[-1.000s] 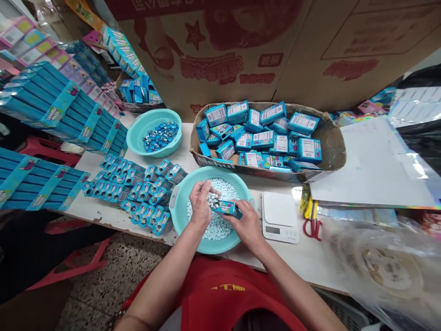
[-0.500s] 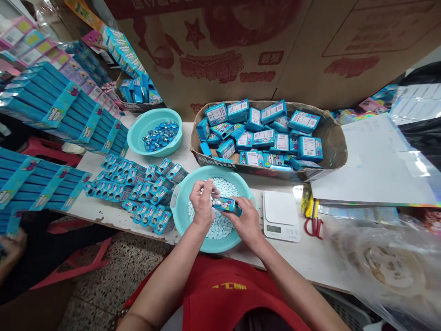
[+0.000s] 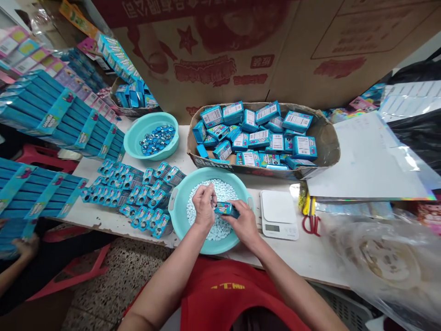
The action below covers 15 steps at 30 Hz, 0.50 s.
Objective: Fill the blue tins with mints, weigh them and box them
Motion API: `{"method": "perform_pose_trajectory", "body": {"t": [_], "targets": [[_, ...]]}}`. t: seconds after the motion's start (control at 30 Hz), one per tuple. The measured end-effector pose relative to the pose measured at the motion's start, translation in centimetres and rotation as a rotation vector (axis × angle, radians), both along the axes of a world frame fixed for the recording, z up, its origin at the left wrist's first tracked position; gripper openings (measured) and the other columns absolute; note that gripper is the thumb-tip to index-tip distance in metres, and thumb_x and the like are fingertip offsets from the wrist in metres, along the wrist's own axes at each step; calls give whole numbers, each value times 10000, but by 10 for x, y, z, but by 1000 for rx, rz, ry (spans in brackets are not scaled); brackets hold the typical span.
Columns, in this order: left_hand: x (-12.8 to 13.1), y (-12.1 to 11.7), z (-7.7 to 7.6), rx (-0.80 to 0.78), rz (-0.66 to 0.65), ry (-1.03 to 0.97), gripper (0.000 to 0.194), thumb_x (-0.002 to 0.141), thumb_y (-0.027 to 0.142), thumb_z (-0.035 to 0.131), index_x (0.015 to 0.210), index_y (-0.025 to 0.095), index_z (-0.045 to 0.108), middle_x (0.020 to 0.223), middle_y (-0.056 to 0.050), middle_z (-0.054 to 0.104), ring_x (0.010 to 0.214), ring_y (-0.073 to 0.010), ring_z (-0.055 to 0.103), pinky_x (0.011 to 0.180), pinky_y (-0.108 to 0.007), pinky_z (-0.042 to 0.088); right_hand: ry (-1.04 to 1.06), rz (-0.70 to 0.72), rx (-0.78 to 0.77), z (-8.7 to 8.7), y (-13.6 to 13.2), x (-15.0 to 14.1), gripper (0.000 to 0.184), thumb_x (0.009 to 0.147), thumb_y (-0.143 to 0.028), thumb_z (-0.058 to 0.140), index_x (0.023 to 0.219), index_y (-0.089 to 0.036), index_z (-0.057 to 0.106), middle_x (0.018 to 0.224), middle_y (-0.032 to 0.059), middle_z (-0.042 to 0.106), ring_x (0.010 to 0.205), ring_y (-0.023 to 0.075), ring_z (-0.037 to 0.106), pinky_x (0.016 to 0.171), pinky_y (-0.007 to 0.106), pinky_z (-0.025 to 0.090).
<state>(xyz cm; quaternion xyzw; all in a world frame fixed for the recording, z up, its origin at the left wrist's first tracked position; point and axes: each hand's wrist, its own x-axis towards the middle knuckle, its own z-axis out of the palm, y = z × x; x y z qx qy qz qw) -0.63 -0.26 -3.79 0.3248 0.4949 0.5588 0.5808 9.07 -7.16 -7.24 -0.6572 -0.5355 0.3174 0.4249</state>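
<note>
Right hand [image 3: 246, 224], grip closed round box [image 3: 225, 208]; left hand [image 3: 204, 210] bunched by its end, hold unclear; poor aim could spill pellets [image 3: 219, 231] into basin [image 3: 178, 210].

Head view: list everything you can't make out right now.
In the head view:
- Inside of the left hand: hidden by its own fingers and back.
- Contents of the blue box in the right hand: its near end is behind the left hand's fingers.
- Digital scale: reading too small.
- Blue pack by the co-worker's hand: cut off by the left edge.
</note>
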Motion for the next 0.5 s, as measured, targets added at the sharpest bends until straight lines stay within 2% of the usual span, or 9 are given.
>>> {"method": "perform_pose_trajectory", "body": {"t": [0.1, 0.2, 0.23, 0.3, 0.37, 0.4, 0.43, 0.5], "targets": [[-4, 6, 10, -25, -13, -54, 363, 696, 369, 657, 572, 176, 376, 554, 51, 450, 392, -26, 335, 370, -172, 190, 152, -4, -10, -2, 0, 2, 293, 679, -306, 733, 951, -227, 659, 938, 37, 650, 906, 229, 596, 832, 386, 468], [-22, 15, 8, 20, -10, 36, 369, 733, 419, 612, 593, 184, 363, 574, 45, 449, 406, -39, 356, 380, -172, 220, 319, -24, -39, 2, -6, 11, 360, 637, -367, 757, 948, -214, 659, 937, 31, 656, 879, 221, 610, 803, 370, 488], [-31, 18, 3, 39, -56, 166, 365, 763, 445, 569, 596, 186, 375, 587, 34, 464, 432, -54, 394, 398, -175, 265, 374, -34, -47, 4, -11, 16, 387, 623, -376, 765, 954, -209, 654, 937, 30, 658, 873, 220, 614, 796, 366, 494], [-51, 22, -14, 57, -235, 517, 350, 787, 473, 530, 604, 186, 446, 653, -8, 538, 574, -115, 521, 504, -215, 398, 459, -68, -56, 10, -24, 32, 425, 604, -376, 781, 966, -205, 642, 941, 32, 663, 869, 218, 619, 793, 361, 503], [-64, 21, -35, 77, -425, 850, 250, 752, 433, 599, 698, 191, 579, 856, -70, 629, 881, -218, 584, 728, -324, 472, 489, -165, -56, 13, -38, 52, 441, 602, -371, 786, 981, -208, 630, 933, 33, 669, 846, 213, 621, 782, 360, 509], [-66, 19, -46, 108, -504, 987, 209, 742, 398, 625, 806, 198, 631, 1003, -94, 634, 1036, -263, 544, 842, -385, 448, 481, -242, -48, 12, -45, 64, 447, 602, -370, 787, 987, -210, 625, 926, 33, 671, 833, 210, 621, 777, 361, 509], [-65, 15, -57, 154, -569, 1096, 251, 752, 371, 628, 940, 206, 645, 1143, -112, 600, 1152, -289, 479, 931, -430, 398, 460, -330, -35, 9, -52, 76, 453, 598, -372, 789, 987, -210, 621, 911, 33, 671, 819, 206, 619, 772, 362, 508], [-51, 6, -75, 279, -714, 1270, 382, 834, 369, 541, 1179, 209, 569, 1331, -123, 490, 1272, -290, 371, 1028, -463, 306, 403, -504, 6, -2, -60, 99, 471, 576, -379, 799, 970, -202, 613, 891, 34, 667, 808, 202, 615, 781, 370, 499]]}}
